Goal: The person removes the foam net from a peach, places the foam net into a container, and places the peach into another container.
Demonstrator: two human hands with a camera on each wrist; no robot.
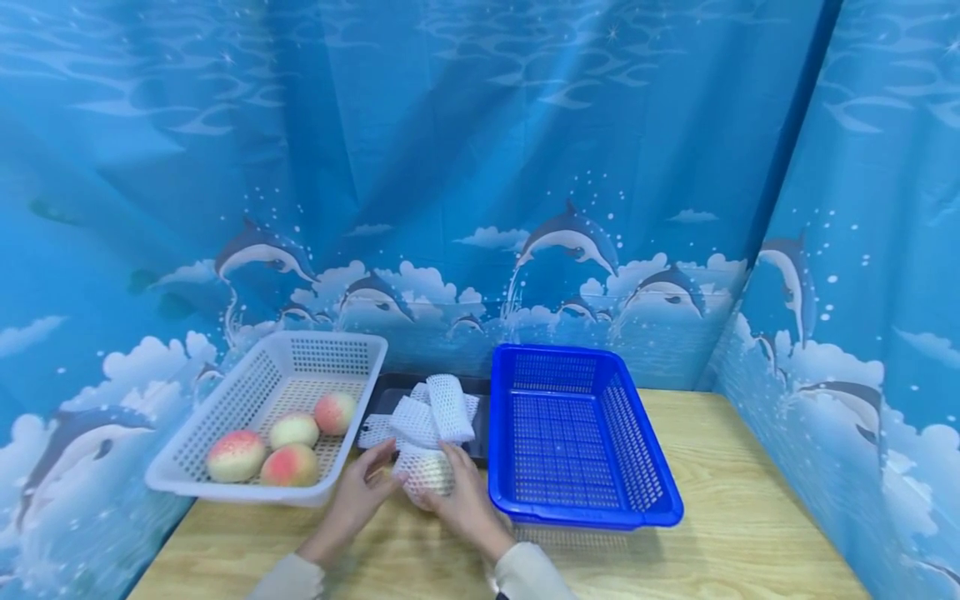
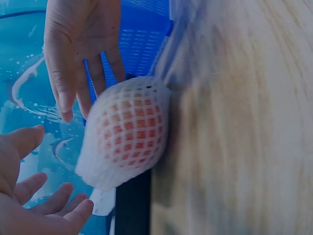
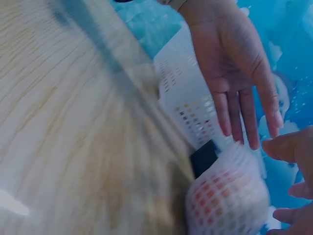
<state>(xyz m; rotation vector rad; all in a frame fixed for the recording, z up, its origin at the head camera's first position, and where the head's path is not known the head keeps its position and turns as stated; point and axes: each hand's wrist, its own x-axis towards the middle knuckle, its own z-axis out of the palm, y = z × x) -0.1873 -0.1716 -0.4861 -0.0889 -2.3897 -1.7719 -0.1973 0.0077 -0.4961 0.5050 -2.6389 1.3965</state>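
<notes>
Between the two hands a peach [image 1: 429, 472] in a white foam net sleeve sits on the table, at the front edge of a black tray. Red skin shows through the mesh of this wrapped peach [image 2: 131, 129] in the left wrist view. My left hand [image 1: 354, 498] is at its left side, fingers spread and loosely bent. On the other side my right hand [image 1: 471, 504] has its fingertips right at the sleeve, fingers relaxed. Both wrist views show open palms on either side of the peach. Several empty foam net sleeves [image 1: 450, 408] lie piled just behind it.
At the left, a white basket [image 1: 168, 475] contains several unwrapped peaches [image 1: 236, 456]. The blue basket [image 1: 585, 517] stands at the right with its holed bottom showing. The black tray [image 1: 386, 392] lies between the baskets, under the sleeves. Behind the wooden table [image 1: 720, 500] hangs a dolphin-print curtain [image 1: 465, 167].
</notes>
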